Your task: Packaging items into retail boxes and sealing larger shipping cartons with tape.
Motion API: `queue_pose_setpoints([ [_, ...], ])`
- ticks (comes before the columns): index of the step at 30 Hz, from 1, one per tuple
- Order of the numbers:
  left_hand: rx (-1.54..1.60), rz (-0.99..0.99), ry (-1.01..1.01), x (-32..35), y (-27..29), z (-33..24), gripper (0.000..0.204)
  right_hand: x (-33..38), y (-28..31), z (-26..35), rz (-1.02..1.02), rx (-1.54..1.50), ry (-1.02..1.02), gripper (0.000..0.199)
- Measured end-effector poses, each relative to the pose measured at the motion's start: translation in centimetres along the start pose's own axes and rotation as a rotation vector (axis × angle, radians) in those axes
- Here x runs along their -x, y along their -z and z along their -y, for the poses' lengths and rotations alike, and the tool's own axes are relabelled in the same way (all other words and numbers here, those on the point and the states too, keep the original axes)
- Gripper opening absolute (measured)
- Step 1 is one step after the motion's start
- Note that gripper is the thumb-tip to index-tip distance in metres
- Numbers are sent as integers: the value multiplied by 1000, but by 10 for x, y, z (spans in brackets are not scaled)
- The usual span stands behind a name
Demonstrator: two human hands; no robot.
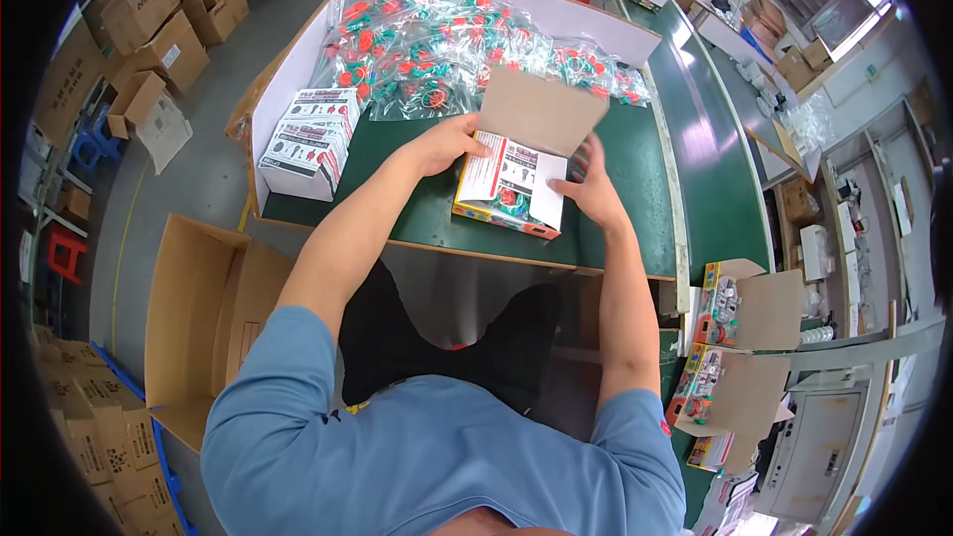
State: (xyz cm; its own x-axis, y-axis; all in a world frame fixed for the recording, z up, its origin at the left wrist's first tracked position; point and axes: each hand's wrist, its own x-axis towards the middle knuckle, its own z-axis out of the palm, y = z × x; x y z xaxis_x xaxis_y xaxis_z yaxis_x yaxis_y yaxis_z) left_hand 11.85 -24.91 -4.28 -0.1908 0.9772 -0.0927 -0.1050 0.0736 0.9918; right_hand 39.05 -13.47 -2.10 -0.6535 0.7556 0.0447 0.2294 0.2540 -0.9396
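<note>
A small printed box (506,221) lies on the green table in front of me with its plain grey-brown lid (536,109) raised. Inside, a white printed leaflet (516,167) covers much of the contents, and red and green parts in clear plastic (509,201) show near the front. My left hand (449,144) grips the box's left side, thumb over the edge. On the other side, my right hand (594,187) has its thumb on the white side flap (546,203), while its fingers, partly blurred, reach behind the lid's right edge.
Many clear bags of red and green parts (434,97) are heaped at the back of the table (417,208). A stack of printed leaflets (308,144) stands at the left. Filled open boxes (717,313) line the right side. A large open carton (194,318) sits beside me on the left.
</note>
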Motion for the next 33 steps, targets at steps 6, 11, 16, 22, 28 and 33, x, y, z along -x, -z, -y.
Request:
queue_pose_setpoints([
  [6,-376,361,-161,7,37,6,38,-8,34,-32,413,22,225,42],
  [11,-1170,322,-557,74,-11,-23,49,24,19,8,332,549,354,43],
  [16,-1271,312,-672,100,-37,3,53,78,-17,1,232,724,559,44],
  [22,-1139,307,-699,96,-28,5,50,81,-22,-2,254,760,620,51],
  [28,-1104,206,-732,96,-34,12,42,83,-21,2,264,760,608,47],
  [33,-1035,273,-694,88,-31,-7,36,77,-14,8,323,703,525,43],
])
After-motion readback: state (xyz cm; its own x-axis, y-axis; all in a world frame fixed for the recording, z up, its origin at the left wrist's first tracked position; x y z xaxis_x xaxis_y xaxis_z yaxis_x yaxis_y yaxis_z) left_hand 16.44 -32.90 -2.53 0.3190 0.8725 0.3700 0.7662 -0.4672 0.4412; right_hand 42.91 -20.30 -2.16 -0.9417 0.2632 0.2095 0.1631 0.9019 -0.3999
